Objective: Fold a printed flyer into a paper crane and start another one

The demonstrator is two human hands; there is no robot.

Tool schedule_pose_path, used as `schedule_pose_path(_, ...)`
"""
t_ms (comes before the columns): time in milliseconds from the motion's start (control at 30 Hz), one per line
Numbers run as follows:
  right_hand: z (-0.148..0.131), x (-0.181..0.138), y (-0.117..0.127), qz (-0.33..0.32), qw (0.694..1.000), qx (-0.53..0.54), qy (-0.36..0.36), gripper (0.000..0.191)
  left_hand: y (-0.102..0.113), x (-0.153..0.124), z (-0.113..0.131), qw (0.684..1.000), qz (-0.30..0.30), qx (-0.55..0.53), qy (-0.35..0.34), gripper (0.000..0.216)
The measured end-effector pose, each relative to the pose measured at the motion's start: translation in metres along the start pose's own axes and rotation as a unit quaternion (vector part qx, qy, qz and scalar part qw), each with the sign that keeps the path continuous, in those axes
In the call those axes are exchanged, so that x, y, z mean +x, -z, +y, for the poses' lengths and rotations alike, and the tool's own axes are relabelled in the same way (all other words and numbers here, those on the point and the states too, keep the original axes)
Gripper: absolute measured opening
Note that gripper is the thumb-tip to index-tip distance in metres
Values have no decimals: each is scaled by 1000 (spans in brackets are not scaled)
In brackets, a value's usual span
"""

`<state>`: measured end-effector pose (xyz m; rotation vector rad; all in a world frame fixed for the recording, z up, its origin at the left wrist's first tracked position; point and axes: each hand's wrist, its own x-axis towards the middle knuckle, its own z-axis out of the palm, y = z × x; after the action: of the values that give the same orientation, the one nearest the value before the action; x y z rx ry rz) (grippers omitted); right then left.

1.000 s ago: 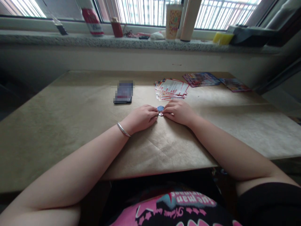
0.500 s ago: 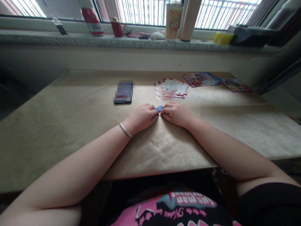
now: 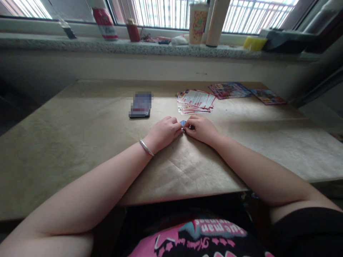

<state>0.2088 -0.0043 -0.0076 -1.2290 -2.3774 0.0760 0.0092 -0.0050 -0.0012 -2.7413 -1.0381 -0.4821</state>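
Observation:
A small blue piece (image 3: pixel 183 123), possibly folded paper, lies between my two hands, mostly hidden by fingers. My left hand (image 3: pixel 166 129), below a silver bangle (image 3: pixel 146 147), is closed with fingertips pinching its left side. From the right, my right hand (image 3: pixel 201 127) pinches the other side, thumb and forefinger together. Both hands rest low over the table, fingertips nearly touching. Just beyond them is a fanned pile of printed cards (image 3: pixel 197 100), white with red edges.
A dark phone-like object (image 3: pixel 140 105), partly pixelated, lies left of the cards on the beige table (image 3: pixel 66 142). Colourful packs or booklets (image 3: pixel 230 90) lie at the back right. The stone windowsill (image 3: pixel 155 50) holds a red can (image 3: pixel 105 25) and a patterned cup (image 3: pixel 198 25).
My left hand has shifted slightly right and the bangle with it. My right fingers have curled a little, with a small gap now showing between them.

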Motion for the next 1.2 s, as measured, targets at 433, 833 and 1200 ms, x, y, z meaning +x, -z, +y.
schedule_pose_path(433, -2, -4, 4, -2, 1000, -12, -1, 16, -7, 7, -6, 998, 1, -56, 24, 22)
schedule_pose_path(833, 3, 4, 2, -52, 994, 14, -95, 22, -10, 11, -10, 979, -35, -156, 123, 20)
schedule_pose_path(1200, 5, 7, 1, -56, 989, 38, -131, 26, -8, 15, -10, 972, -56, -160, 161, 17)
